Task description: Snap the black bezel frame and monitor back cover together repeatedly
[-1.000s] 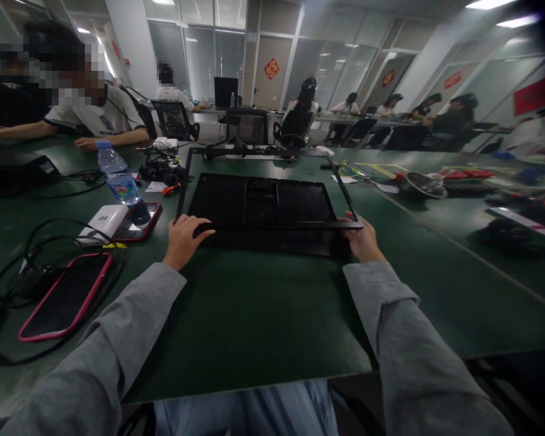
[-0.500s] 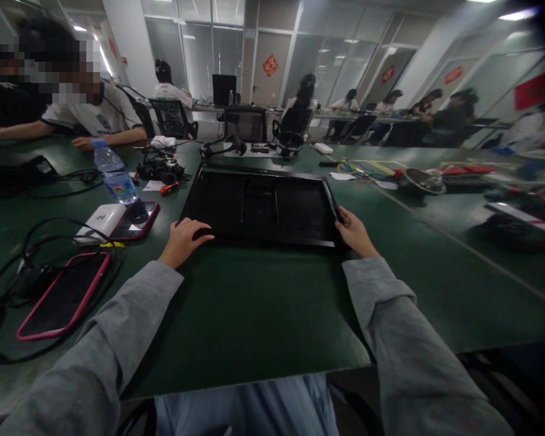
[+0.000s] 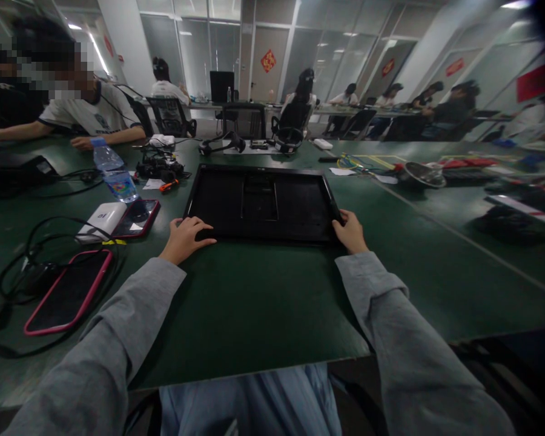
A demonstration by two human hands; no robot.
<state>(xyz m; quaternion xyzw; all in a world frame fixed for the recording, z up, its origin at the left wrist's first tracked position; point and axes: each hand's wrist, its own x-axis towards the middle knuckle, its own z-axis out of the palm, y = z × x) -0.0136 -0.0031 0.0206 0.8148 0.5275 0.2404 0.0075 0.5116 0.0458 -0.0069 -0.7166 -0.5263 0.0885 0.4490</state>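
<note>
A flat black monitor housing [image 3: 295, 203] lies on the green table in front of me. It has a raised rim and a recessed rectangle in its middle. My left hand [image 3: 188, 239] grips the near left corner, fingers over the side and thumb along the front edge. At the near right corner, my right hand [image 3: 350, 232] holds the side rim, with the thumb on top. The underside of the housing, and any fingertips beneath it, are hidden.
To the left are a pink-edged phone [image 3: 70, 293] among black cables, a second phone [image 3: 138, 218], a white box [image 3: 100, 221] and a water bottle [image 3: 114, 171]. Wires and a metal bowl-like piece [image 3: 422, 174] lie to the right. A co-worker [image 3: 104, 115] sits across at left.
The right side of the housing has come down slightly and now looks level. My right hand has shifted a little left with it; my left hand keeps its place at the corner.
</note>
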